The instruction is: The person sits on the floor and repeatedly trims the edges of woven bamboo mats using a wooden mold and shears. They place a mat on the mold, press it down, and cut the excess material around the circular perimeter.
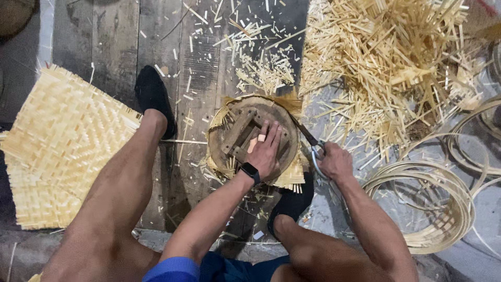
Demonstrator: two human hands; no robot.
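My left hand (267, 151) lies flat with spread fingers on a round wooden form (229, 137) that sits on top of a woven bamboo piece (292, 176), whose frayed edge sticks out around the disc. A dark watch is on that wrist. My right hand (335, 162) is closed on the handles of scissors (311, 145). Their blades point up along the disc's right edge, against the bamboo fringe.
A large woven bamboo mat (57, 146) lies at the left beside my leg. A heap of cut bamboo strips (391, 57) fills the upper right. Coiled bamboo hoops (433, 203) lie at the right. Small offcuts litter the dark plank floor (115, 42). My feet wear dark shoes (152, 94).
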